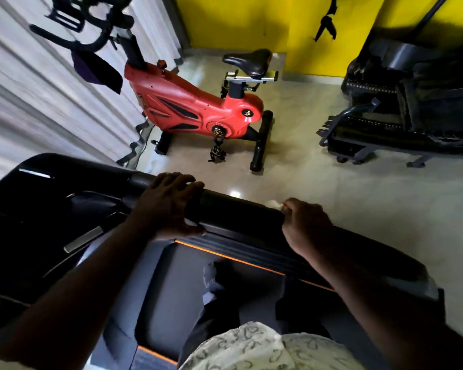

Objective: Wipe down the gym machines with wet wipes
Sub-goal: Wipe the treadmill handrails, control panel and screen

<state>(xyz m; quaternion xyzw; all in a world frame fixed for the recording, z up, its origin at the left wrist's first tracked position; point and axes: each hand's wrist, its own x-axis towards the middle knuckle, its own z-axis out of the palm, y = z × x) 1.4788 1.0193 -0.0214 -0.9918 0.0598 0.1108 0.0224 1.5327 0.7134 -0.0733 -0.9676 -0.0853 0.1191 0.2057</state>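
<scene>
Two hands work on the black handrail [241, 209] of a treadmill [187, 303], on whose dark belt the person stands. The left hand [169, 204] wraps over the rail near the console end, fingers curled across the top and thumb underneath, clamped on it. The right hand [305, 225] sits further along the same rail, fingers closed round a white wet wipe [275, 204] that is pressed against the rail's upper edge; only a small crumpled corner of the wipe shows past the knuckles. An orange stripe runs along the treadmill's side step below the rail.

Beyond the rail, a red exercise bike [198, 108] with a black saddle [247, 60] stands on the glossy pale floor [332, 188]. A black machine [412, 108] stands to the right against a yellow wall [238, 22]. A white curtain [38, 102] hangs at the left.
</scene>
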